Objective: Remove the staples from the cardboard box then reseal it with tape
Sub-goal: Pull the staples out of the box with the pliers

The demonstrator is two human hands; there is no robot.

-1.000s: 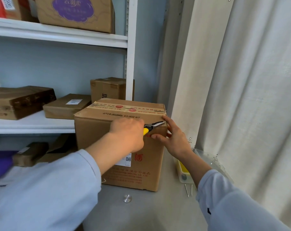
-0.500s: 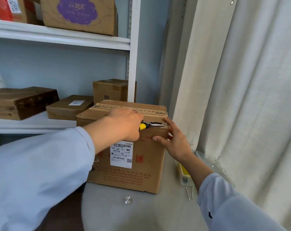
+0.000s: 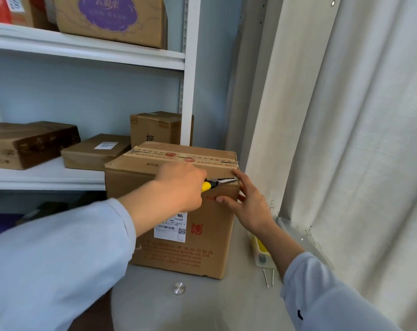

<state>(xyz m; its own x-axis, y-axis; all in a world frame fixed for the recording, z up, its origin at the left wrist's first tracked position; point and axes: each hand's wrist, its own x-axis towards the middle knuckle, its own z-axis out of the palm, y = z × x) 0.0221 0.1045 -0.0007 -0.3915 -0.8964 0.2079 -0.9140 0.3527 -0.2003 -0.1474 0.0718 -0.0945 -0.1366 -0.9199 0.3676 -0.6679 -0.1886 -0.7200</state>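
**Pliers at the box's top corner**

The left hand (image 3: 178, 185) was curled round the yellow handles of a pair of pliers (image 3: 218, 183), whose dark nose lay along the upper front edge of the cardboard box (image 3: 178, 235), pointing toward its top right corner. The nose sat at a small gap where the flap met the front face; whether it had hold of a staple could not be told. The right hand (image 3: 248, 206) braced that same corner with straight, spread fingers: the thumb pressed on the front face, the forefinger reached up to the top edge just beside the pliers' tip, and the rest wrapped the right side. It held nothing.

The box stood upright on a grey table (image 3: 202, 304), its top sealed with a strip of printed tape (image 3: 186, 157) and a white shipping label (image 3: 170, 229) on its front, partly hidden by the left forearm. Both arms wore pale blue sleeves.

In front of the box a small round metal disc (image 3: 179, 288) lay on the table. To the right, near the right wrist, sat a clear plastic case (image 3: 262, 254) with something yellow in it, and two nails (image 3: 269, 278) lay just before it. Behind the box stood white shelving (image 3: 83, 53) bearing several other cartons, and a pale curtain (image 3: 346, 139) hung on the right.
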